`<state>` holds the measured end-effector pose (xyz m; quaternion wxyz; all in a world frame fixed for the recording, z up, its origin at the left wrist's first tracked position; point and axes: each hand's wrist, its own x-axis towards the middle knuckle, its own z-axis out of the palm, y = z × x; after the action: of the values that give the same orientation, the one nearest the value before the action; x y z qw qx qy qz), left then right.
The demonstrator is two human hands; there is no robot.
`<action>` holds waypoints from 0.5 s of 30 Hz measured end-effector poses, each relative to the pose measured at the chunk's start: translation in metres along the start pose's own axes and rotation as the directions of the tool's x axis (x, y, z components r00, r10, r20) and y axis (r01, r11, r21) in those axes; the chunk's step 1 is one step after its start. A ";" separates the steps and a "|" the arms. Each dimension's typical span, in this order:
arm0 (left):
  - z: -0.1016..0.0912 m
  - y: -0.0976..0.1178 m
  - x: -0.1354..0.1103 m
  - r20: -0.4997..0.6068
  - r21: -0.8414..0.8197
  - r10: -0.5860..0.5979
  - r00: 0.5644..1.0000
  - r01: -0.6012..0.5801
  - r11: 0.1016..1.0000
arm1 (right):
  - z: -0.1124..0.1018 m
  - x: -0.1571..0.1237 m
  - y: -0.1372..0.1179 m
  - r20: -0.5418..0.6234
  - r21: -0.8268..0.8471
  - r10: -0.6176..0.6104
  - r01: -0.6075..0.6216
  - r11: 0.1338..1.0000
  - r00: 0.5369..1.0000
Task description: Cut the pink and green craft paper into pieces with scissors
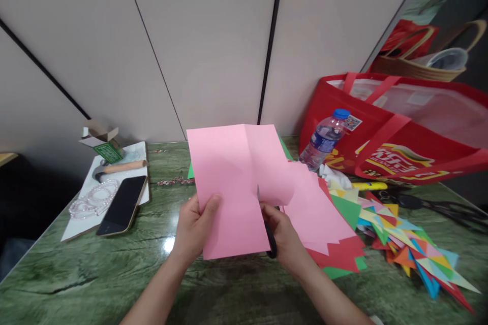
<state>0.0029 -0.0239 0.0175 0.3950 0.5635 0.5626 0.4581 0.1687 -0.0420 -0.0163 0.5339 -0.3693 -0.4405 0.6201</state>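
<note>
A pink sheet of paper (226, 177) with a crease down it is held up in front of me. My left hand (196, 226) grips its left edge, thumb on the near face and fingers behind. Closed around black-handled scissors (271, 241), my right hand (281, 231) is at the sheet's lower right. The blades are mostly hidden by the paper; a short piece shows at the cut along the crease. To the right of the cut, the paper curls away. Behind my right hand lies a stack of pink, red and green paper (314, 208).
Folded colourful paper pieces (412, 244) lie at right, near a yellow marker (369, 186). Behind them stand a water bottle (324, 139) and a red bag (400, 127). At left are a phone (122, 205), a hammer (124, 166), beads (95, 199) and a small green box (109, 150).
</note>
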 end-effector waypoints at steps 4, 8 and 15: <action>0.000 0.000 0.000 -0.011 0.010 0.005 1.000 -0.005 1.000 | 0.001 0.000 0.000 -0.013 0.000 0.002 -0.002 1.000 1.000; 0.000 -0.002 0.000 0.004 0.000 0.014 1.000 -0.014 1.000 | 0.000 0.000 0.002 -0.019 0.021 -0.001 0.001 1.000 1.000; 0.000 -0.002 0.000 -0.006 0.014 0.025 1.000 -0.025 1.000 | 0.000 0.000 0.004 -0.026 0.022 -0.003 0.004 1.000 1.000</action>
<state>0.0027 -0.0233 0.0160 0.3835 0.5721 0.5599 0.4607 0.1678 -0.0422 -0.0198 0.5449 -0.3706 -0.4270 0.6192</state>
